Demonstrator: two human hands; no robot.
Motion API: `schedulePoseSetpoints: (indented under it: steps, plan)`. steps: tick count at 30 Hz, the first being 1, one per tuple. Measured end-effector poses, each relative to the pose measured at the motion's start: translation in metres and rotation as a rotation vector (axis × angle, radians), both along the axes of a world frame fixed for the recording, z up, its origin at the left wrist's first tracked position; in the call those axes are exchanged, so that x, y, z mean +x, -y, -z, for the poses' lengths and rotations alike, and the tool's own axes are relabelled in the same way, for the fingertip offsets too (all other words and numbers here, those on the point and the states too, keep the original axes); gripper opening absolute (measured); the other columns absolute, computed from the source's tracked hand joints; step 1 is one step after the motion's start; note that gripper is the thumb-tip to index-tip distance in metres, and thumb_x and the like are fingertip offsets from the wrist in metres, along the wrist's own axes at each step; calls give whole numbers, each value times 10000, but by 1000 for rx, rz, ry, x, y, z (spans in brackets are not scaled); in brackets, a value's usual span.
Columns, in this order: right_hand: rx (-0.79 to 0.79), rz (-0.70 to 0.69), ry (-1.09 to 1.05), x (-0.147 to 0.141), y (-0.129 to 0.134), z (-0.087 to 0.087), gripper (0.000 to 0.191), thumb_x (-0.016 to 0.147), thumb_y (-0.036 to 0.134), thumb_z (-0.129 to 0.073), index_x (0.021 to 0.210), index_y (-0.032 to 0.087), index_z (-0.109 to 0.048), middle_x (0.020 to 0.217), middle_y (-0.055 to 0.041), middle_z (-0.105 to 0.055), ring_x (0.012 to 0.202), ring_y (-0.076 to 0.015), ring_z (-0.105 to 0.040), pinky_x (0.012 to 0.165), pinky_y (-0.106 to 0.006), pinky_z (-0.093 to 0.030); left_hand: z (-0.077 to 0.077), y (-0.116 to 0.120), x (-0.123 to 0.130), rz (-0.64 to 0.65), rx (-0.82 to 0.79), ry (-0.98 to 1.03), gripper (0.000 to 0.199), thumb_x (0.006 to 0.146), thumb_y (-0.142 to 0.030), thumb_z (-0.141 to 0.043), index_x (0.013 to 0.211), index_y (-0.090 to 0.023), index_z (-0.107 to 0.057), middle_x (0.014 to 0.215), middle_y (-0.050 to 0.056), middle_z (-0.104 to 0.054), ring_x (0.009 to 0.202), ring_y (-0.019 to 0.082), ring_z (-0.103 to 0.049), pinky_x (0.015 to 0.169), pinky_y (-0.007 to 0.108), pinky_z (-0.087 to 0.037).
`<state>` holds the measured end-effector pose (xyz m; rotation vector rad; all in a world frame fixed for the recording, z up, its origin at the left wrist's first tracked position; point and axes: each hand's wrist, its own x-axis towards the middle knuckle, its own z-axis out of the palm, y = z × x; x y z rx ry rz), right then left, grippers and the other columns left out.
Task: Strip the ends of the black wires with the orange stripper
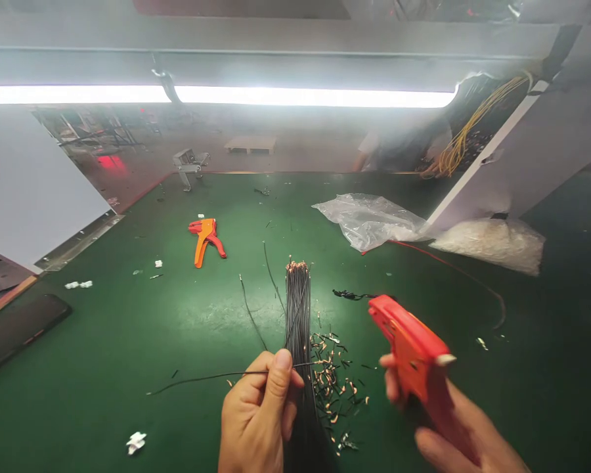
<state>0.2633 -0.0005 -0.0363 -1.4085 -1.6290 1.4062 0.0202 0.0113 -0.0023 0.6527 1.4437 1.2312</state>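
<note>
My left hand [263, 410] pinches a thin black wire [207, 378] between thumb and forefinger; one end sticks out to the left, the other to the right. Behind and below this hand lies a long bundle of black wires [298, 309] with bare copper showing at its far end. My right hand [453, 427] grips a red wire stripper [414, 348], held above the table to the right of the bundle and apart from the wire. Cut bits of insulation and copper [337, 374] are scattered beside the bundle. Two loose black wires [249, 305] lie to its left.
An orange-and-red wire stripper [205, 242] lies on the green table [128, 328]. A clear plastic bag [369, 220] and a filled bag [492, 243] are at the back right. A dark phone-like slab [24, 328] rests at the left edge. A light tube [300, 96] spans above.
</note>
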Motion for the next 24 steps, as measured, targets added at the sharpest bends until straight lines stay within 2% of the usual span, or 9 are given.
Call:
schedulePoseSetpoints:
  steps: [2, 3, 6, 10, 12, 15, 18, 21, 24]
  plan:
    - [254, 278, 378, 4, -8, 6, 560, 882, 588, -590, 1342, 294, -466, 1229, -95, -632, 1128, -328, -587, 981, -499, -441, 0, 2, 3, -16, 20, -79, 589, 672, -768, -697, 581, -189, -639, 450, -69, -383, 414, 60, -362, 420, 196, -281]
    - [364, 323, 540, 6, -12, 10, 553, 857, 590, -611, 1292, 264, -510, 1176, -105, -652, 1098, -352, -594, 949, -534, -451, 0, 3, 5, -23, 29, -112, 589, 686, -770, -684, 587, -191, -642, 449, -66, -391, 423, 65, -371, 432, 202, -295]
    - [500, 280, 789, 7, -19, 26, 495, 882, 545, -584, 1227, 191, -559, 1064, -115, -668, 991, -350, -613, 852, -555, -498, 0, 5, 9, 4, 70, -160, 586, 712, -768, -661, 616, -190, -659, 438, -64, -404, 427, 74, -376, 461, 219, -323]
    - [615, 182, 957, 4, -16, 42, 478, 906, 526, -598, 1229, 177, -549, 1067, -109, -650, 939, -322, -602, 765, -502, -517, 5, 7, 8, 50, 131, -159, 498, 773, -696, -662, 724, -201, -687, 492, -66, -417, 456, 90, -380, 466, 229, -317]
    - [651, 163, 1005, 2, -13, 44, 495, 917, 538, -591, 1241, 168, -539, 1064, -113, -645, 921, -315, -593, 733, -477, -507, 10, 8, 7, 65, 193, -244, 419, 835, -613, -643, 709, -216, -690, 537, -43, -475, 515, 115, -426, 509, 250, -338]
    - [702, 147, 1056, -1, -11, 43, 536, 929, 544, -576, 1270, 133, -530, 1063, -137, -640, 943, -331, -577, 739, -482, -476, 19, 11, 8, 82, 367, -452, 296, 909, -405, -604, 670, -245, -674, 631, -21, -601, 657, 158, -514, 651, 292, -375]
    - [793, 169, 1063, -5, -12, 36, 524, 942, 485, -560, 1318, 122, -520, 1191, -193, -593, 1108, -398, -514, 846, -554, -411, 28, 12, 12, 121, 587, -642, 197, 908, -220, -568, 729, -258, -639, 647, -64, -643, 619, 146, -502, 762, 331, -350]
    - [821, 153, 802, -14, -9, 24, 437, 969, 383, -500, 1364, 197, -484, 1316, -153, -551, 1247, -372, -423, 946, -530, -328, 37, 13, 17, 204, 762, -869, 174, 879, -141, -534, 752, -243, -595, 577, -83, -600, 524, 127, -457, 773, 353, -320]
    - [815, 44, 467, -24, -4, 14, 304, 976, 325, -491, 1270, 251, -512, 1103, -31, -686, 1197, -281, -481, 964, -431, -284, 44, 15, 20, 295, 880, -1144, 216, 854, -94, -505, 705, -230, -583, 490, -76, -533, 486, 129, -450, 755, 361, -311]
